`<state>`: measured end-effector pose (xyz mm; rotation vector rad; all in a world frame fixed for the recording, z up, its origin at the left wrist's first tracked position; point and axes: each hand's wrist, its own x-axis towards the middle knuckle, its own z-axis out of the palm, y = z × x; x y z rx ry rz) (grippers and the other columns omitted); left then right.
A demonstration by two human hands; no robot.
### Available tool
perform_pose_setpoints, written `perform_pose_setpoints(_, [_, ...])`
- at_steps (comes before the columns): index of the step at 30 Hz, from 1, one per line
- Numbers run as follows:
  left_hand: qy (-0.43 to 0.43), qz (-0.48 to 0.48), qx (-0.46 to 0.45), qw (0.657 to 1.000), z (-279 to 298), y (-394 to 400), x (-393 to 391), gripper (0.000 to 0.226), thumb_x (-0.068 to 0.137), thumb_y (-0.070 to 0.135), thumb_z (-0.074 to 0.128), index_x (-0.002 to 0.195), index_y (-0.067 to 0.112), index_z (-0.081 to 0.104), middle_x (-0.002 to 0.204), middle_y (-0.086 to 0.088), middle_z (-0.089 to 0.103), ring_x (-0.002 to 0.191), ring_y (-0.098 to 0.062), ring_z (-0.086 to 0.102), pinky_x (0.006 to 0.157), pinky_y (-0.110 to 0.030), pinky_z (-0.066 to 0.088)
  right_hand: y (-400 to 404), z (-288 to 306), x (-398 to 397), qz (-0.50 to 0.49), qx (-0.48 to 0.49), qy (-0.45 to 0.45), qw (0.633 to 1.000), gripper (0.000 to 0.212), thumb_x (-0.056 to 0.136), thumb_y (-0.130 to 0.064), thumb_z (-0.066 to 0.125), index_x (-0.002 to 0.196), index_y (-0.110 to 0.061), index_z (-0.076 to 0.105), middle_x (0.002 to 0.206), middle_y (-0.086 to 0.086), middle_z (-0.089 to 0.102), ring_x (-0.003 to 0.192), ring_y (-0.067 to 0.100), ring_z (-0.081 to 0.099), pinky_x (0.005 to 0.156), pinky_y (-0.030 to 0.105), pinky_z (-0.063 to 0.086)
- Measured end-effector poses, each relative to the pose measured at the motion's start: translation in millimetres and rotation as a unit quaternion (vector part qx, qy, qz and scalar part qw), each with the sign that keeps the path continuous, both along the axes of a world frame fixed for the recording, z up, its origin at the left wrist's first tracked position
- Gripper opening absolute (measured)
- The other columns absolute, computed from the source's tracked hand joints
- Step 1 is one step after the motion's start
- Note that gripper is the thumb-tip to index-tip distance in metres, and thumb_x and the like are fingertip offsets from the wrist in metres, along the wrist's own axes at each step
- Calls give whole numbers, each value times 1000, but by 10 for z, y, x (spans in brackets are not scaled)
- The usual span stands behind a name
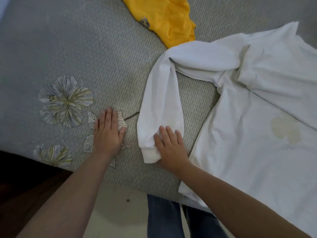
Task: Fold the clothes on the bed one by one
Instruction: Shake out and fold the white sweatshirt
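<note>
A white long-sleeved top lies spread on the right half of the bed, its hem hanging over the near edge. One long sleeve bends down toward me, cuff near the bed's edge. My right hand lies flat on the sleeve's lower end, fingers straight, thumb on the cloth by the cuff. My left hand rests flat on the bedsheet to the left of the sleeve, fingers together, holding nothing. A crumpled yellow garment lies at the far top, just beyond the white top's shoulder.
The grey woven bedsheet carries printed flowers near the left front. The bed's near edge runs diagonally below my hands. Below it are a pale floor, my blue-jeaned legs and a dark area at the left.
</note>
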<state>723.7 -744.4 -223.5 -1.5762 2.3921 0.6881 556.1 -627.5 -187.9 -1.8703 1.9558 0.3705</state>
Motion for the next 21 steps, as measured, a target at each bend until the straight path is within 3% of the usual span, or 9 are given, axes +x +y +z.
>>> perform_pose_setpoints(1, [-1, 0, -3, 1000, -8, -6, -4, 87, 77, 53, 3, 144, 1, 17, 153, -17, 12, 143, -31, 7, 114, -41, -1, -42, 1, -15, -17, -43, -46, 998, 65, 44, -39, 87, 99, -8, 71, 107, 15, 68, 97, 32, 66, 78, 46, 55])
perform_pose_setpoints(3, [-9, 7, -6, 1000, 5, 3, -15, 79, 85, 52, 12, 144, 1, 17, 154, -17, 12, 143, -30, 7, 114, -41, -1, -184, 83, -113, -102, -62, -187, 975, 51, 62, -14, 80, 109, 2, 64, 113, 21, 64, 102, 34, 62, 85, 39, 51])
perform_pose_setpoints(6, [-18, 30, 5, 999, 88, 17, -105, 60, 97, 33, 36, 144, 0, 18, 154, -16, 13, 143, -28, 7, 113, -42, 1, -390, 325, -447, -241, -63, -277, 928, 36, 86, -1, 54, 121, 5, 53, 118, 22, 59, 107, 33, 56, 84, 29, 37])
perform_pose_setpoints(9, [28, 7, 11, 1000, 335, 70, -562, 56, 99, 28, 32, 143, -4, 17, 152, -21, 14, 142, -31, 10, 114, -42, 5, -492, 799, -1018, -377, -159, -261, 874, 25, 87, -4, 45, 107, 5, 58, 95, 22, 63, 82, 29, 59, 65, 28, 38])
perform_pose_setpoints(12, [74, -56, -3, 996, 599, 116, -1256, 58, 98, 26, 33, 144, -4, 13, 153, -20, 11, 142, -30, 8, 114, -38, 4, -451, 1202, -1758, -479, -232, -245, 810, 28, 82, -17, 38, 93, -1, 60, 83, 12, 58, 74, 18, 51, 62, 25, 37])
perform_pose_setpoints(15, [116, -126, -36, 985, 876, 184, -1976, 60, 95, 23, 41, 144, -2, 15, 153, -19, 11, 143, -28, 7, 113, -37, 7, -179, 1576, -2554, -577, -328, -257, 703, 24, 90, -8, 41, 95, 6, 60, 89, 19, 61, 81, 13, 48, 63, 25, 36])
perform_pose_setpoints(17, [150, -167, -54, 973, 1048, 277, -2402, 60, 91, 15, 50, 141, -5, 22, 150, -24, 17, 141, -34, 14, 113, -41, 13, 151, 1847, -3073, -637, -384, -267, 613, 26, 91, -9, 40, 94, 8, 58, 77, 8, 57, 75, 14, 48, 56, 25, 35])
perform_pose_setpoints(20, [178, -226, -74, 955, 1180, 534, -2981, 58, 85, 5, 57, 134, -11, 32, 144, -31, 25, 136, -43, 22, 111, -47, 22, 957, 2061, -3789, -718, -435, -264, 475, 22, 90, -11, 44, 73, -15, 58, 68, 0, 53, 66, 17, 50, 52, 25, 33])
perform_pose_setpoints(21, [179, -245, -83, 949, 1192, 636, -3152, 57, 83, 4, 58, 133, -12, 35, 142, -32, 29, 134, -46, 26, 108, -49, 25, 1282, 1997, -3973, -745, -428, -250, 446, 18, 90, -14, 46, 77, -17, 58, 74, 3, 57, 73, 20, 55, 54, 27, 37])
